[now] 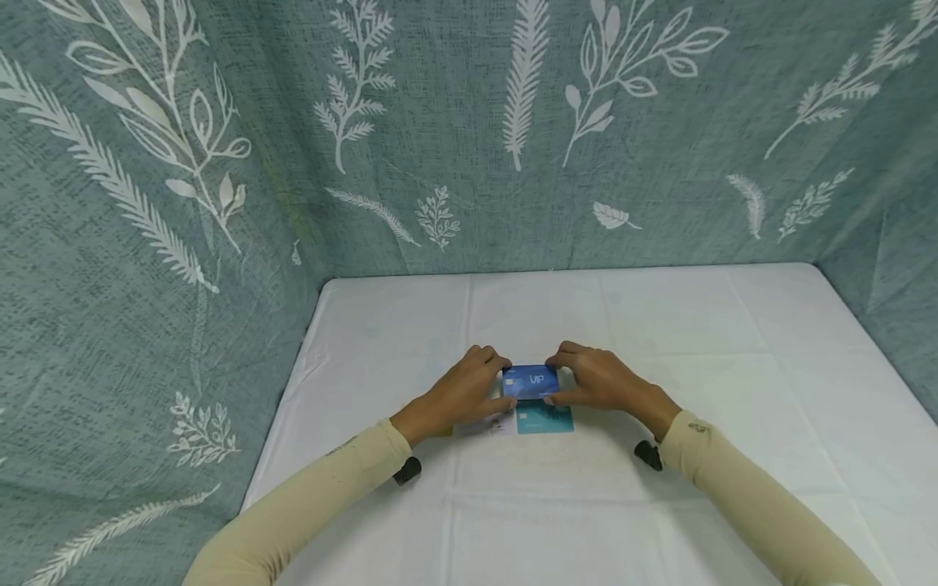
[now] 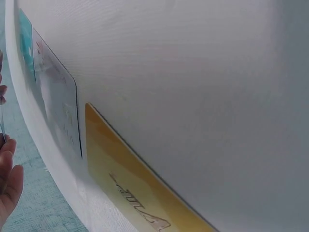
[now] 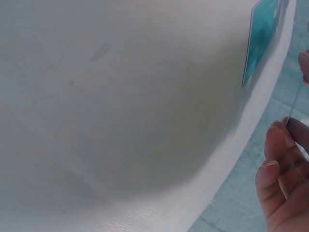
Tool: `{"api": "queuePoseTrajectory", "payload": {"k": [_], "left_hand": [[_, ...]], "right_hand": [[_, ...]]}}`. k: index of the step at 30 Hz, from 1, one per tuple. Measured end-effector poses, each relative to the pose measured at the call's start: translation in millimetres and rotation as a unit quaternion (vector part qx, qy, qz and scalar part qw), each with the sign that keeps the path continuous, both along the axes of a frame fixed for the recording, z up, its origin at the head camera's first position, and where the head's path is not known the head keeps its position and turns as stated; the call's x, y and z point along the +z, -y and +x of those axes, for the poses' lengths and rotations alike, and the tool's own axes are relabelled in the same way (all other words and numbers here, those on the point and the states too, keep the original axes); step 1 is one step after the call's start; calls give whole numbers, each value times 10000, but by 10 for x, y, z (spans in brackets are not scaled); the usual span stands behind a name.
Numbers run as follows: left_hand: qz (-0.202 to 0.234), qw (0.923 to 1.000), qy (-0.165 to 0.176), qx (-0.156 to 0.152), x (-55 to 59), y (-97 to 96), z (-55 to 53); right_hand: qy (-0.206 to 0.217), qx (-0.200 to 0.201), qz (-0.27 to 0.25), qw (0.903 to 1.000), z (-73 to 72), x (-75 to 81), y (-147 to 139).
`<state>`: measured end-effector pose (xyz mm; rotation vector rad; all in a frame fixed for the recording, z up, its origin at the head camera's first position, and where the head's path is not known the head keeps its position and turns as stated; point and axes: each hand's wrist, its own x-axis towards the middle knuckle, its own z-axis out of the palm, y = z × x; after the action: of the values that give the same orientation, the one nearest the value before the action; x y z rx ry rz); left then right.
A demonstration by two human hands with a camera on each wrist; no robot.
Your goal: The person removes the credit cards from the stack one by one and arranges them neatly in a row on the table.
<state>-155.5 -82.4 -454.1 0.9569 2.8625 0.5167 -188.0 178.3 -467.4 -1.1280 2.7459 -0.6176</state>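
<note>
A blue card (image 1: pixel 531 382) marked "VIP" is held between both hands, raised off the white table. My left hand (image 1: pixel 469 387) pinches its left edge between thumb and fingers. Its right edge is pinched the same way by my right hand (image 1: pixel 601 381). Just below it in the head view, a teal card (image 1: pixel 545 417) lies on the tabletop. To the left of that lies a whitish card (image 2: pixel 55 92), partly covered by my left hand in the head view. A gold card (image 2: pixel 130 174) with lettering lies beyond the whitish one, mostly hidden under my left wrist in the head view.
The table (image 1: pixel 733 391) has a creased white cover. Green curtains (image 1: pixel 469 203) with white leaf prints rise behind it and at both sides. Small black objects (image 1: pixel 407 470) show at both wrists.
</note>
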Motion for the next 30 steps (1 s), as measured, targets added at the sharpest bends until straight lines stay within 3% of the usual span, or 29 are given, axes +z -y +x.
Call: {"api": "queuePoseTrajectory", "payload": {"k": [30], "left_hand": [[136, 9992, 82, -359, -36, -98, 19]], "right_hand": [[-19, -91, -50, 9999, 82, 29, -194]]}}
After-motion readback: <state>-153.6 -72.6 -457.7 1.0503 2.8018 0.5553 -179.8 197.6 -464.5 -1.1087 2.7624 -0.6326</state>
